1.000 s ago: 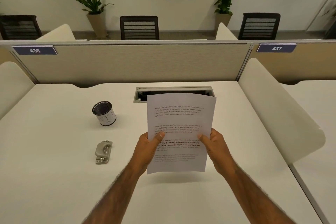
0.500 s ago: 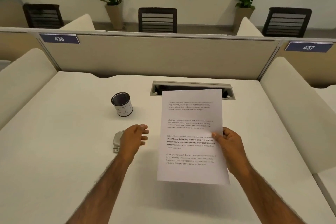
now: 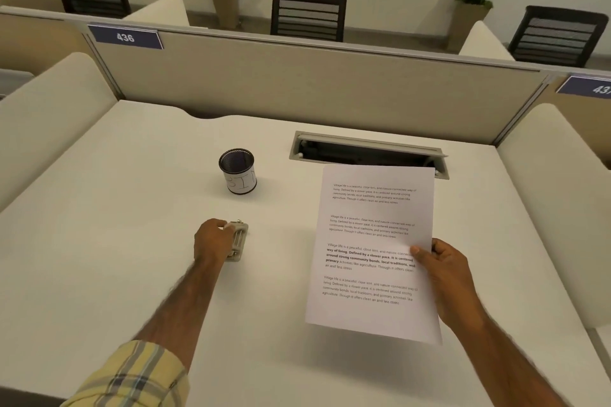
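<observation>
A printed white sheet of paper point(image 3: 373, 251) is held up off the white desk point(image 3: 115, 208), right of centre. My right hand point(image 3: 446, 277) pinches its right edge, thumb on the printed face. A small grey stapler point(image 3: 238, 241) lies on the desk to the left of the sheet. My left hand point(image 3: 213, 239) lies over the stapler's left side with its fingers curled round it, hiding part of it.
A black mesh pen cup point(image 3: 238, 172) with a white label stands behind the stapler. An open cable slot point(image 3: 367, 154) sits at the desk's back. A beige partition point(image 3: 297, 86) closes the rear, and cream side dividers point(image 3: 555, 192) flank the desk.
My left hand let go of the sheet, moved left and came down on the stapler. The right hand alone now holds the sheet, which has shifted right.
</observation>
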{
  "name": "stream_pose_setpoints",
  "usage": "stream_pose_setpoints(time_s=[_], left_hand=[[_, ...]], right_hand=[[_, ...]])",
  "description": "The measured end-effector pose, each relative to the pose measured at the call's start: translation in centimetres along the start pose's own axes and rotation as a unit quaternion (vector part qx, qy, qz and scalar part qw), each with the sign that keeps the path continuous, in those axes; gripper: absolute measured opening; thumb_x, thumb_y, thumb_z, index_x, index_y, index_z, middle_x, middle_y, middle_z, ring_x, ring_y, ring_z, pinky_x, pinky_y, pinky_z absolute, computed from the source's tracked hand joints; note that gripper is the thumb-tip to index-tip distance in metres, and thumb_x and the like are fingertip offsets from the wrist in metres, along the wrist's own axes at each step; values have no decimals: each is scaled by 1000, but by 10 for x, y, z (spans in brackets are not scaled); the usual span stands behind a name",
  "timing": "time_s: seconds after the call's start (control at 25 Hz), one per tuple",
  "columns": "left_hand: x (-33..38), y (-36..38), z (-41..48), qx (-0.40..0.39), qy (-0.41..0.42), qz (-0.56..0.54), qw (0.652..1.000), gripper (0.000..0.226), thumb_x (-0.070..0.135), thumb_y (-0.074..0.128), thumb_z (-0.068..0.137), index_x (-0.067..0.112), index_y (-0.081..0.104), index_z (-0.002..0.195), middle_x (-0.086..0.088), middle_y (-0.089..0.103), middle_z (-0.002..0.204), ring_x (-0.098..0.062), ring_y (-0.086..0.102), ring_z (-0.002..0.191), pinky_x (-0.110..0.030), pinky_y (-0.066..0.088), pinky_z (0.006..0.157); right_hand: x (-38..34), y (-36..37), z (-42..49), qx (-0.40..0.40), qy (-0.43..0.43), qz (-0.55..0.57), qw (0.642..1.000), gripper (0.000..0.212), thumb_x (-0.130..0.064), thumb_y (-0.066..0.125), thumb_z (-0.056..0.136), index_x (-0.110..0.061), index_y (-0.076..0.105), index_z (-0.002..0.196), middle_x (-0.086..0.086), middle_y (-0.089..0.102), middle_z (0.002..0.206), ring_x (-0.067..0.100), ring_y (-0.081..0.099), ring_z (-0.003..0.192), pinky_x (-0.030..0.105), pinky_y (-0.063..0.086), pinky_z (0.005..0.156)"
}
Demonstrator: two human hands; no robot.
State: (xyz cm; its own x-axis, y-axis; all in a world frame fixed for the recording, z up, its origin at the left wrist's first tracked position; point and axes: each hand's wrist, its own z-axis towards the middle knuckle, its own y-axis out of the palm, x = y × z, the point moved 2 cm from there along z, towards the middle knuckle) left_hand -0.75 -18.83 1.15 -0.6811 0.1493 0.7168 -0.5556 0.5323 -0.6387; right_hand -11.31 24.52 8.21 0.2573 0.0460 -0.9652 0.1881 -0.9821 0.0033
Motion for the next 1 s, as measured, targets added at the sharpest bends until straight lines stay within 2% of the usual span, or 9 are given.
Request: stream_pose_setpoints(time_s=[0.12,0.2,0.28,0.36,0.52,0.72,1.0], left_hand=[[3,4,4,-8,-7,-19,1000,7,17,71,89,13,77,92,-11,78,104,-19,61,73,-22,39,52],[9,10,1,-15,-6,-54,998,3,16,73,89,16,76,89,-11,78,103,-20,64,73,-25,47,57],[17,22,-6,-41,-15,-101,994,9,13,73,90,10,77,97,-14,77,106,-32,72,89,-39,61,77],[26,39,-17,-73,-21,-129,989,13,10,72,91,5,77,103,-17,76,108,-39,73,98,-52,62,87],[40,73,-45,-113,-16,-140,984,15,8,70,94,1,75,107,-21,74,108,-42,73,97,-55,63,85],[42,93,-67,-131,-20,-125,983,14,8,70,94,3,75,106,-19,74,106,-38,72,85,-50,65,76],[36,94,-75,-129,-20,-107,986,14,11,70,93,5,75,105,-15,75,106,-36,72,99,-51,62,87]], right_hand=[[-1,-8,0,15,5,4,1000,9,-12,69,92,-17,77,95,12,80,103,35,77,88,49,62,79],[-2,-14,0,22,6,4,1000,9,-12,69,92,-18,77,94,11,80,102,33,77,86,47,63,77],[-1,-21,-2,30,9,4,999,10,-12,69,93,-18,77,94,10,80,101,33,77,86,45,63,74],[1,-28,-4,37,12,8,999,10,-11,68,93,-16,76,98,10,80,101,33,77,86,42,62,71],[6,-42,-6,40,15,11,999,13,-10,67,94,-10,73,105,11,80,102,34,77,86,42,61,73],[18,-51,-4,47,34,4,998,14,-10,66,94,-9,72,107,12,80,102,35,77,88,47,62,78],[39,-37,6,51,65,-5,997,13,-6,65,94,-7,72,105,12,80,100,35,77,86,46,61,79]])
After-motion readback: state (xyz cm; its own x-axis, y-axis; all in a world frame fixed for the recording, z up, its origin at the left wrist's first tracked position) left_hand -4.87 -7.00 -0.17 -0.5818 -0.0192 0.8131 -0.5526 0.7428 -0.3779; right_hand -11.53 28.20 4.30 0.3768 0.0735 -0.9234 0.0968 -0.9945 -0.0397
